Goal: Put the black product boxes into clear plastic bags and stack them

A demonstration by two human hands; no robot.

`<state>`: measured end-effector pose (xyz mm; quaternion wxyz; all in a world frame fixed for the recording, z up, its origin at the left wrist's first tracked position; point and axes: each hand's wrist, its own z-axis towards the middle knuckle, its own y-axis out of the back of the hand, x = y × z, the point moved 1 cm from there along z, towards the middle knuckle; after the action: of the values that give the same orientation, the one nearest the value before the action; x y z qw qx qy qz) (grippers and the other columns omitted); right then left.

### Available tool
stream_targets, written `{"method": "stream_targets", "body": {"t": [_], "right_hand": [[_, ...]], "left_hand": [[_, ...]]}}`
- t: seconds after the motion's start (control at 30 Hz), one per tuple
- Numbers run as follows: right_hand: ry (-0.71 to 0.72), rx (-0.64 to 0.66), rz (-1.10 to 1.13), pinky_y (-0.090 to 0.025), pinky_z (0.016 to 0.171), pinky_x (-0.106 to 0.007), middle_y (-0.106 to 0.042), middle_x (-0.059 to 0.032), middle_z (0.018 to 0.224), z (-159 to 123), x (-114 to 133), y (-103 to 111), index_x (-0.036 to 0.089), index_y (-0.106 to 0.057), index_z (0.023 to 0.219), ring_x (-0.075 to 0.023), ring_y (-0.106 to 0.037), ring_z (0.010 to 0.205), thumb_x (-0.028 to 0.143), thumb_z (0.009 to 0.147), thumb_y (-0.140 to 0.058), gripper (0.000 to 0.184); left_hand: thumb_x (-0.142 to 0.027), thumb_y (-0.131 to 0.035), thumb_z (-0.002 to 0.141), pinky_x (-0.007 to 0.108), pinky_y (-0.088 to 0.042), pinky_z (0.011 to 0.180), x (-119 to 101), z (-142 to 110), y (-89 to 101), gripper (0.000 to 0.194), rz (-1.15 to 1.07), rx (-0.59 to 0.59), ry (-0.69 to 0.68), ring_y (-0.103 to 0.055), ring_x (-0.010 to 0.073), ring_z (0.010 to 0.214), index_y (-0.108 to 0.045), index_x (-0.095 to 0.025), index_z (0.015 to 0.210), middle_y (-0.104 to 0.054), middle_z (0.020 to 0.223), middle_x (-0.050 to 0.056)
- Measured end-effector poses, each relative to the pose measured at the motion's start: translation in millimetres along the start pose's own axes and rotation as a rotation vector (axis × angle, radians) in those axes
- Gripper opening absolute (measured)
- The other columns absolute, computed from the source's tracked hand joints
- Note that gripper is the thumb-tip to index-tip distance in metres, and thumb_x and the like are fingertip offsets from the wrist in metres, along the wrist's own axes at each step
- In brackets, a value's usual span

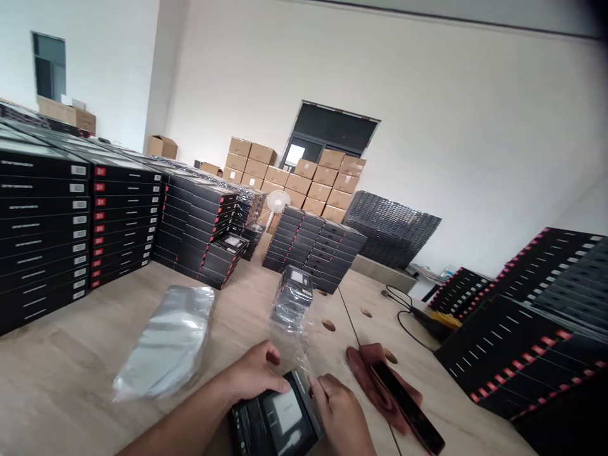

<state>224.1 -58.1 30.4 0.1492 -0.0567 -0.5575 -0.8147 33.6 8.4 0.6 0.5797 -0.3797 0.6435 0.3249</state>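
Your left hand (254, 373) and right hand (339, 411) meet at the near edge of the wooden table (71, 361), both closed on a flat black product box (275, 421). The box lies low in the view, straight in front of you, its printed face turned up with a pale picture on it. Your left fingers curl over its far left corner; your right thumb and fingers pinch its far right edge. A clear plastic sleeve (287, 335) rises from that far end of the box, crinkled and see-through, and how far the box sits inside it you cannot tell from here.

Just beyond the sleeve stands a short stack of wrapped boxes (294, 294), glossy with film. To your left, apart from your hands, lies a loose pile of clear bags (166, 342), flat on the table. Just to the right of your right hand, a dark phone (408, 405) rests on a reddish-brown cloth (365, 370).

Tall stacks of black boxes (42, 234) with white and red labels line the left side of the table, and a lower block of them (311, 247) sits in the middle distance. More black boxes with red tabs (522, 342) slope along your right. A black cable (403, 310) runs across the table near them. Brown cartons (304, 177) are piled against the far wall, with a small white fan (278, 202) in front of them.
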Motion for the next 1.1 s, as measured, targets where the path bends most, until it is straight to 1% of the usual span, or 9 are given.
{"method": "stream_targets", "body": {"t": [0.1, 0.2, 0.3, 0.4, 0.6, 0.7, 0.8, 0.97, 1.1], "right_hand": [[0.082, -0.035, -0.04, -0.039, 0.055, -0.024, -0.063, -0.004, 0.065, 0, 0, 3, 0.021, -0.059, 0.062, -0.0142, -0.06, 0.056, 0.05, 0.094, -0.029, 0.053], [0.146, -0.058, -0.089, -0.04, 0.056, -0.023, -0.062, -0.0033, 0.066, 0, 2, 5, 0.021, -0.059, 0.065, -0.0141, -0.061, 0.057, 0.046, 0.095, -0.03, 0.049], [0.177, -0.063, -0.097, -0.042, 0.058, -0.023, -0.061, -0.0029, 0.068, 0, 5, 6, 0.022, -0.059, 0.067, -0.0145, -0.061, 0.06, 0.042, 0.095, -0.033, 0.043], [0.193, -0.079, -0.075, -0.044, 0.058, -0.024, -0.061, -0.0036, 0.072, -1, 6, 8, 0.022, -0.06, 0.073, -0.0152, -0.061, 0.062, 0.039, 0.094, -0.036, 0.036], [0.022, -0.249, -0.069, -0.047, 0.055, -0.027, -0.063, -0.0056, 0.075, -1, -8, 9, 0.022, -0.057, 0.08, -0.0182, -0.062, 0.062, 0.036, 0.088, -0.039, 0.025], [-0.05, -0.29, 0.041, -0.048, 0.056, -0.027, -0.064, -0.0045, 0.07, -1, -9, 8, 0.021, -0.056, 0.077, -0.0177, -0.061, 0.058, 0.038, 0.087, -0.041, 0.025], [-0.085, -0.326, 0.179, -0.049, 0.057, -0.025, -0.064, -0.0027, 0.067, -1, -2, 7, 0.021, -0.056, 0.077, -0.0164, -0.061, 0.058, 0.042, 0.087, -0.043, 0.027], [-0.016, -0.403, 0.192, -0.048, 0.057, -0.025, -0.064, -0.0035, 0.069, -1, -1, 5, 0.02, -0.058, 0.078, -0.0155, -0.059, 0.057, 0.041, 0.086, -0.047, 0.025], [-0.024, -0.329, 0.108, -0.048, 0.058, -0.026, -0.064, -0.0034, 0.068, 0, -14, -1, 0.021, -0.058, 0.076, -0.0171, -0.061, 0.058, 0.035, 0.08, -0.049, 0.017]], "left_hand": [[-0.021, -0.076, 0.051, 0.028, -0.041, 0.078, -4, -1, 0.0, 0.058, 0.033, -0.045, -0.103, -0.056, 0.0198, 0.091, -0.058, -0.015, 0.106, -0.063, 0.106, 0.006], [-0.019, -0.07, 0.058, 0.027, -0.041, 0.086, -7, -1, -2.8, 0.052, -0.017, 0.06, -0.18, -0.056, 0.0198, 0.1, -0.063, -0.016, 0.109, -0.063, 0.114, 0.005], [-0.02, -0.062, 0.064, 0.025, -0.044, 0.071, -4, 0, -5.3, 0.045, 0.033, 0.113, -0.152, -0.06, 0.0171, 0.082, -0.066, -0.016, 0.109, -0.069, 0.1, 0.003], [-0.022, -0.061, 0.065, 0.023, -0.039, 0.058, -1, 2, -5.3, 0.048, 0.116, 0.053, -0.109, -0.056, 0.0131, 0.064, -0.065, -0.016, 0.112, -0.07, 0.083, 0.002], [-0.027, -0.063, 0.065, 0.022, -0.037, 0.056, 5, 4, -4.9, 0.046, 0.131, -0.03, -0.06, -0.053, 0.0127, 0.061, -0.067, -0.014, 0.109, -0.066, 0.072, 0.001], [-0.027, -0.067, 0.061, 0.022, -0.035, 0.052, 11, 8, -6.5, 0.043, 0.107, -0.072, -0.039, -0.049, 0.0116, 0.056, -0.068, -0.015, 0.103, -0.06, 0.064, -0.001], [-0.024, -0.069, 0.058, 0.022, -0.035, 0.053, 14, 11, -8.2, 0.036, 0.043, -0.04, -0.064, -0.047, 0.0105, 0.055, -0.068, -0.014, 0.093, -0.058, 0.064, -0.003], [-0.018, -0.071, 0.053, 0.023, -0.041, 0.065, 9, 10, -6.9, 0.036, -0.054, -0.027, -0.101, -0.055, 0.0131, 0.07, -0.066, -0.014, 0.088, -0.065, 0.084, 0.001], [-0.023, -0.07, 0.057, 0.025, -0.041, 0.064, 7, 7, -5.5, 0.042, -0.025, -0.089, -0.031, -0.056, 0.0153, 0.067, -0.068, -0.013, 0.098, -0.066, 0.076, 0.002]]}}
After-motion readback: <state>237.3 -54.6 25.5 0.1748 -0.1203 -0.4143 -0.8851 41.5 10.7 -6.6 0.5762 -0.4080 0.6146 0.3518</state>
